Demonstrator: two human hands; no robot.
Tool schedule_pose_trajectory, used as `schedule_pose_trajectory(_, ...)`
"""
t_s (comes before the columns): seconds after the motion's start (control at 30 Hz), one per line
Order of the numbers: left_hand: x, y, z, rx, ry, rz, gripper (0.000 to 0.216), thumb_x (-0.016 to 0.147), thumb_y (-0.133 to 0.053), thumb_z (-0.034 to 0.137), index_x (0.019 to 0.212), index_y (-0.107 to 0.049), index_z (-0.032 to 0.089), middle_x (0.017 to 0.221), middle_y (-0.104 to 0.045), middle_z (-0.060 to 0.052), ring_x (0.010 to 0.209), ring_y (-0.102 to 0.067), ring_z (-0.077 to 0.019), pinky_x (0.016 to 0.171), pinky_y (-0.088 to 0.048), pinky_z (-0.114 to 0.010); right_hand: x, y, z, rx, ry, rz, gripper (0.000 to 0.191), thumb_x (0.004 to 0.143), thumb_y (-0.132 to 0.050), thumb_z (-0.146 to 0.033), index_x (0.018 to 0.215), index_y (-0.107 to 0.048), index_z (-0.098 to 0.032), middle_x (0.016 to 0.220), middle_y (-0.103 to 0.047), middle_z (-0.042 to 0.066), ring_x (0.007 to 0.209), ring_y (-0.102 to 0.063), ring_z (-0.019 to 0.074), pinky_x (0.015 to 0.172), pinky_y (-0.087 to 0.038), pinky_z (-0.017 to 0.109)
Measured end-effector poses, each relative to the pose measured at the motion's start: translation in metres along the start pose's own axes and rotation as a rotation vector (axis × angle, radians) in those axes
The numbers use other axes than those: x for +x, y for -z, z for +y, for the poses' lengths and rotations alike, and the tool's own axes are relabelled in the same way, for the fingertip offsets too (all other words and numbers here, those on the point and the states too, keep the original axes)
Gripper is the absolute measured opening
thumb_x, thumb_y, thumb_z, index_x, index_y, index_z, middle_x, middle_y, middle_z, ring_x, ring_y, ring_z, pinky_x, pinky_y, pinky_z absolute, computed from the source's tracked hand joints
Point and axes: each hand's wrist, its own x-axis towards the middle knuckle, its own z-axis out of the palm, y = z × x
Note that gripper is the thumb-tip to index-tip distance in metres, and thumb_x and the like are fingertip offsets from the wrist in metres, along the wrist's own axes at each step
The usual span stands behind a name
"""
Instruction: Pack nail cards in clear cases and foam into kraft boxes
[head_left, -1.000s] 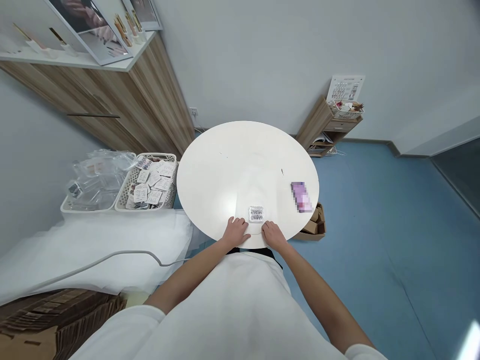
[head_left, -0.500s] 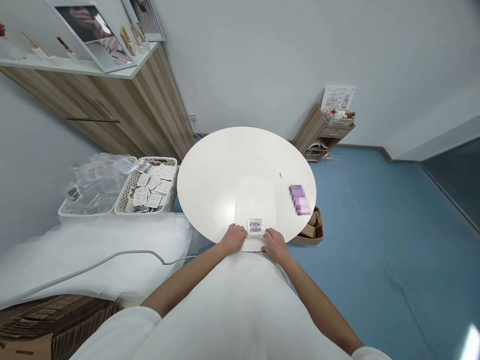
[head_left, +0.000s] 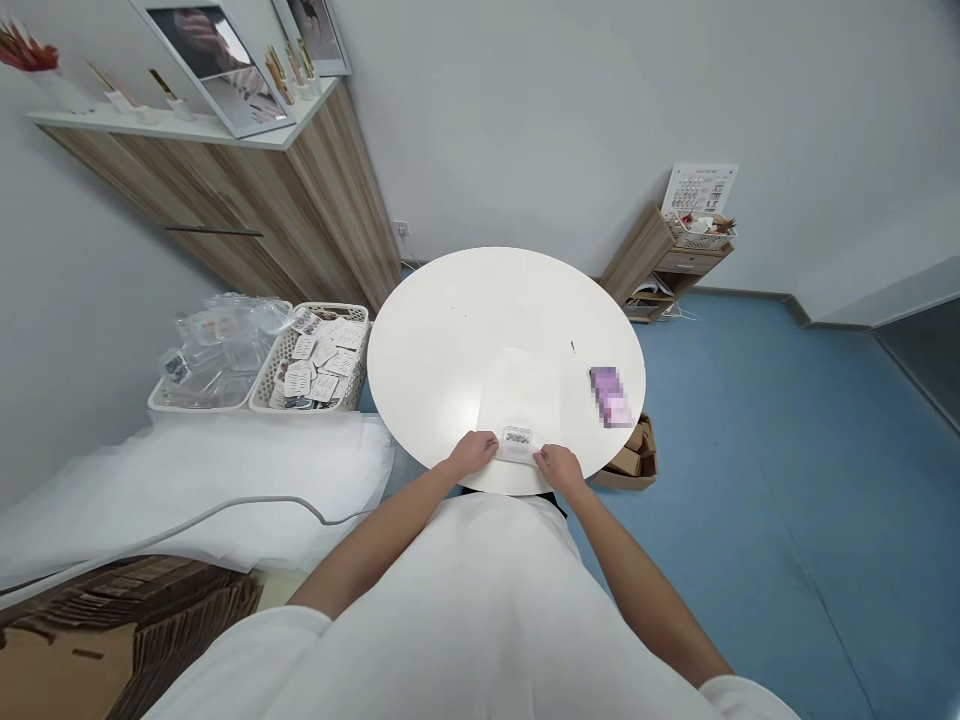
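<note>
A small clear plastic case [head_left: 517, 436] with two rows of small dark pieces lies near the table's front edge. Beneath it a thin white sheet [head_left: 520, 390] is spread, barely distinct from the white tabletop. The sheet's near edge is folded up over the front part of the case and veils it. At the left corner of this fold, my left hand [head_left: 476, 452] is closed in a pinch on the sheet. My right hand [head_left: 561, 467] pinches the right corner in the same way. Both hands are beside the case, apart from each other.
On the round white table [head_left: 420, 350] lies a blurred purple phone-like object [head_left: 611, 397], with a small dark bit [head_left: 573, 346] behind it. Left are a basket of white cards [head_left: 322, 365], a basket of clear packaging [head_left: 225, 350] and stacked white sheeting [head_left: 262, 460]. A cardboard box [head_left: 637, 460] stands below right.
The sheet's near edge has come up and over the front of the case. My fingers, earlier lying loosely on either side, are now pinched on its corners. The whole view has shifted slightly.
</note>
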Motion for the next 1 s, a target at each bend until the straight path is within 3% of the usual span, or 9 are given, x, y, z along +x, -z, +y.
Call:
schedule_pose_trajectory(0.2,0.014,-0.007,-0.004,0.084,0.166,0.048,0.021,0.074,-0.046,0.028,0.086,-0.059,0.018,0.084,-0.064,-0.006,0.078,-0.058,-0.0196,0.062,-0.042,-0.027,0.011,-0.004,-0.005,0.020,-0.084,0.033,0.023,0.082,-0.040,-0.030,0.075,-0.058,-0.018,0.078,-0.062,0.006,0.071,-0.056,0.0167,0.054,-0.032,0.024)
schedule_pose_trajectory(0.3,0.013,-0.007,0.001,0.144,0.176,0.066,0.027,0.073,-0.048,0.025,0.099,-0.055,0.019,0.093,-0.062,-0.008,0.089,-0.056,-0.0235,0.075,-0.041,-0.034,0.012,-0.006,-0.006,0.044,-0.101,0.044,0.017,0.081,-0.042,-0.028,0.082,-0.057,-0.019,0.082,-0.062,0.005,0.075,-0.056,0.0170,0.057,-0.034,0.024)
schedule_pose_trajectory(0.37,0.010,-0.006,0.007,0.201,0.095,0.130,0.038,0.072,-0.048,0.018,0.110,-0.049,0.020,0.113,-0.054,-0.011,0.107,-0.046,-0.0273,0.087,-0.033,-0.040,0.012,-0.007,-0.006,0.058,-0.103,0.058,0.016,0.081,-0.043,-0.027,0.089,-0.055,-0.020,0.085,-0.062,0.005,0.078,-0.056,0.0172,0.059,-0.035,0.025)
schedule_pose_trajectory(0.47,0.003,-0.006,0.019,0.300,-0.168,0.193,0.050,0.070,-0.044,0.007,0.117,-0.043,0.023,0.135,-0.033,-0.009,0.123,-0.028,-0.0279,0.098,-0.019,-0.044,0.011,-0.009,-0.006,0.071,-0.092,0.083,0.020,0.081,-0.044,-0.027,0.098,-0.051,-0.020,0.090,-0.061,0.006,0.082,-0.056,0.0185,0.063,-0.036,0.026)
schedule_pose_trajectory(0.57,-0.002,-0.009,0.027,0.348,-0.375,0.077,0.043,0.069,-0.044,0.006,0.107,-0.049,0.025,0.133,-0.036,-0.006,0.124,-0.027,-0.0266,0.100,-0.013,-0.045,0.010,-0.009,-0.006,0.083,-0.089,0.094,0.025,0.081,-0.045,-0.026,0.105,-0.048,-0.020,0.095,-0.061,0.007,0.084,-0.056,0.0198,0.066,-0.037,0.028)
schedule_pose_trajectory(0.63,-0.003,-0.012,0.028,0.360,-0.389,0.020,0.034,0.069,-0.048,0.010,0.100,-0.051,0.025,0.130,-0.041,-0.006,0.124,-0.027,-0.0277,0.100,-0.011,-0.048,0.007,-0.007,-0.008,0.086,-0.078,0.117,0.028,0.080,-0.045,-0.024,0.108,-0.046,-0.020,0.101,-0.059,0.008,0.088,-0.056,0.0207,0.069,-0.038,0.029)
schedule_pose_trajectory(0.73,-0.002,-0.015,0.025,0.363,-0.346,0.003,0.027,0.070,-0.053,0.016,0.095,-0.052,0.025,0.130,-0.040,-0.006,0.124,-0.026,-0.0287,0.099,-0.010,-0.050,0.000,0.000,-0.012,0.065,0.057,0.251,0.029,0.081,-0.043,-0.022,0.110,-0.047,-0.019,0.121,-0.048,0.011,0.110,-0.045,0.0234,0.085,-0.035,0.034)
schedule_pose_trajectory(0.83,0.001,-0.017,0.022,0.351,-0.328,0.009,0.030,0.067,-0.059,0.020,0.096,-0.051,0.025,0.135,-0.033,-0.006,0.125,-0.023,-0.0303,0.099,-0.011,-0.051,-0.009,0.005,-0.018,0.050,0.261,0.341,0.026,0.083,-0.040,-0.022,0.106,-0.051,-0.020,0.131,-0.038,0.009,0.125,-0.026,0.0236,0.099,-0.022,0.041)
schedule_pose_trajectory(1.0,0.007,-0.021,0.019,0.400,-0.270,0.012,0.032,0.068,-0.060,0.023,0.099,-0.050,0.026,0.136,-0.031,-0.007,0.124,-0.024,-0.0299,0.095,-0.021,-0.048,-0.005,-0.005,-0.018,0.053,0.391,0.136,0.033,0.074,-0.055,-0.026,0.106,-0.049,-0.020,0.135,-0.034,0.011,0.127,-0.023,0.0257,0.100,-0.020,0.046)
